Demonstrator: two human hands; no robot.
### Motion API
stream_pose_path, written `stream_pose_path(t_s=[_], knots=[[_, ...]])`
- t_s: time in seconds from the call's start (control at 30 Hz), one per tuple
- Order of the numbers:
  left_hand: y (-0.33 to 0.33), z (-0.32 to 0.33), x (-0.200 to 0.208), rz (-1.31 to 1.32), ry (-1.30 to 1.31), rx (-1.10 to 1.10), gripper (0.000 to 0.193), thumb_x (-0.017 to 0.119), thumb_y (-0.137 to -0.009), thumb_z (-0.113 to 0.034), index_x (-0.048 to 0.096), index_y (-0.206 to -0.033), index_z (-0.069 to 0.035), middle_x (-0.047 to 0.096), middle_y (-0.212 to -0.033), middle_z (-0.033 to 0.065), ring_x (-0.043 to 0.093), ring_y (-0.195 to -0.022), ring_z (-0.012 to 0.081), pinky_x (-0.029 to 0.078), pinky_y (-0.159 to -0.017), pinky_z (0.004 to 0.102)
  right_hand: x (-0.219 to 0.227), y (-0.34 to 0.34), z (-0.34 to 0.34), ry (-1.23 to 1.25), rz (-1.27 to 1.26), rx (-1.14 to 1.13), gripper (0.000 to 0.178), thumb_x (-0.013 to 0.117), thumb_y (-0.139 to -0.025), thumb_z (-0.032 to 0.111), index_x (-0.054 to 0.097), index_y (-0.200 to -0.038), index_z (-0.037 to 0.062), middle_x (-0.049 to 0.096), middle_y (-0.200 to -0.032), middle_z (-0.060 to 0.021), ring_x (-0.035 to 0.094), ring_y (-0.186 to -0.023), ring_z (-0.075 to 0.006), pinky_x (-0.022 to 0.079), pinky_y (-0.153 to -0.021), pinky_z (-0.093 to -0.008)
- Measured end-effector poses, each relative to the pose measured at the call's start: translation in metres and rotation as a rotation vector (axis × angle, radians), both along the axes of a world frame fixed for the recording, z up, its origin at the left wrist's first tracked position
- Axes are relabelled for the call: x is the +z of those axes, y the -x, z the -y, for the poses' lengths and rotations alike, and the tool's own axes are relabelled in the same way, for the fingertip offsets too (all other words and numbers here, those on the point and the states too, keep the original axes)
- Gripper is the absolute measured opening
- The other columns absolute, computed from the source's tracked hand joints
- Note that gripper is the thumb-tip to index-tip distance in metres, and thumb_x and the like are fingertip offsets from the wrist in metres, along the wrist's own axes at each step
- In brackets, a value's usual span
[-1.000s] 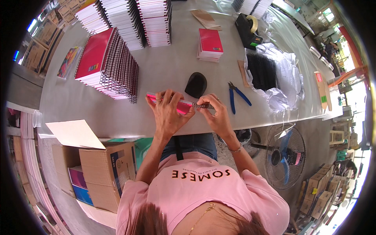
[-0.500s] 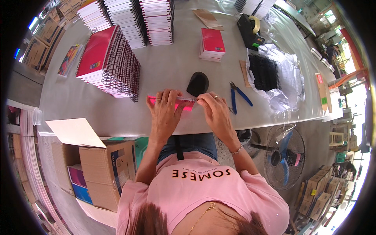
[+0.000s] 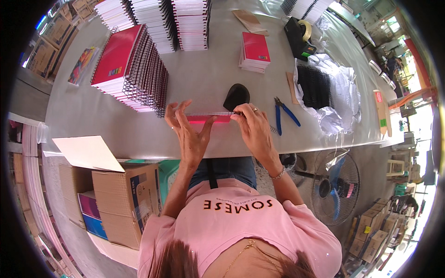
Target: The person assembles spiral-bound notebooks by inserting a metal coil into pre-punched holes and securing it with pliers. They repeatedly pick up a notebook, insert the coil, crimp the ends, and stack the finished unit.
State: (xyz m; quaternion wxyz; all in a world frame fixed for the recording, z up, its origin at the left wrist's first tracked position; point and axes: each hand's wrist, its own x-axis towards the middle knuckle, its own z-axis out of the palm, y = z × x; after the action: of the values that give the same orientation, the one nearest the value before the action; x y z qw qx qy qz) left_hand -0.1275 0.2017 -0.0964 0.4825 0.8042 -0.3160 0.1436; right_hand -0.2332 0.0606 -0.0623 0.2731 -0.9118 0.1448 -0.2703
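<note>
Left hand [image 3: 189, 132] has fingers spread wide, thumb touching the thin pink-covered paper notebook [image 3: 211, 119], located between both hands at the grey table's [image 3: 204, 83] near side. Right hand [image 3: 255, 129] pinches a dark spiral binding coil [image 3: 274, 130] at the notebook's right end. Blue-handled pliers [image 3: 286, 115] lie right.

A ring [image 3: 254, 110] circles one finger of the right hand [image 3: 256, 132], with a slim bracelet [image 3: 278, 174] behind those fingers at the wrist; another ring [image 3: 172, 128] glints on the left hand [image 3: 191, 141]. Farther back from the fingers come blue jeans [image 3: 238, 172] with a black strap [image 3: 211, 173], then a short-sleeved pink T-shirt [image 3: 241, 225] with dark, gold-edged lettering [image 3: 238, 208], and a thin gold necklace [image 3: 251, 243].
</note>
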Motion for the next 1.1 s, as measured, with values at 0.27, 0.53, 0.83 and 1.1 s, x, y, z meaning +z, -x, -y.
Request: stream_pose_path(t_s=[0.27, 0.53, 0.83, 1.1], knots=[[0.003, -0.003, -0.018, -0.054, -0.016, -0.05, 0.079, 0.088, -0.07, -0.039, 0.041, -0.122, -0.003, 0.036, -0.119, 0.0197, 0.036, -0.116, 0.0373, 0.036, -0.098, 0.0505, 0.005, 0.003, 0.004, -0.025, -0.065, 0.153, 0.005, 0.057, -0.094, 0.009, 0.057, -0.098, 0.0066, 0.06, -0.089, -0.0101, 0.057, -0.089, -0.0319, 0.04, -0.079, -0.0432], [-0.033, -0.009, -0.015, -0.062, -0.115, -0.281, 0.083, 0.092, -0.061, -0.043, 0.042, -0.114, -0.004, 0.038, -0.113, 0.0171, 0.039, -0.111, 0.0357, 0.04, -0.094, 0.0467, -0.03, -0.019, 0.07, 0.027, -0.244, 0.195, 0.044, 0.083, -0.074, 0.024, 0.057, -0.107, 0.0069, 0.043, -0.142, -0.0238, 0.038, -0.135, -0.0437, 0.034, -0.111, -0.0446], [-0.04, -0.004, -0.015, -0.201, 0.011, -0.345, 0.091, 0.095, -0.051, -0.045, 0.043, -0.113, -0.005, 0.039, -0.118, 0.0165, 0.042, -0.116, 0.0359, 0.043, -0.095, 0.045, -0.034, 0.017, 0.087, -1.307, -0.098, 0.697, 0.034, 0.082, -0.078, 0.02, 0.064, -0.101, 0.0033, 0.047, -0.139, -0.0137, 0.039, -0.133, -0.0212, 0.036, -0.108, -0.0348], [-0.045, -0.001, -0.019, -0.158, 0.016, -0.42, 0.091, 0.096, -0.05, -0.041, 0.043, -0.113, -0.004, 0.041, -0.114, 0.0158, 0.044, -0.112, 0.0355, 0.042, -0.095, 0.0434, -0.002, 0.016, 0.078, -1.052, -0.232, 0.734, 0.042, 0.085, -0.075, 0.022, 0.066, -0.106, 0.0009, 0.056, -0.123, -0.007, 0.052, -0.116, -0.0156, 0.036, -0.104, -0.0304]])
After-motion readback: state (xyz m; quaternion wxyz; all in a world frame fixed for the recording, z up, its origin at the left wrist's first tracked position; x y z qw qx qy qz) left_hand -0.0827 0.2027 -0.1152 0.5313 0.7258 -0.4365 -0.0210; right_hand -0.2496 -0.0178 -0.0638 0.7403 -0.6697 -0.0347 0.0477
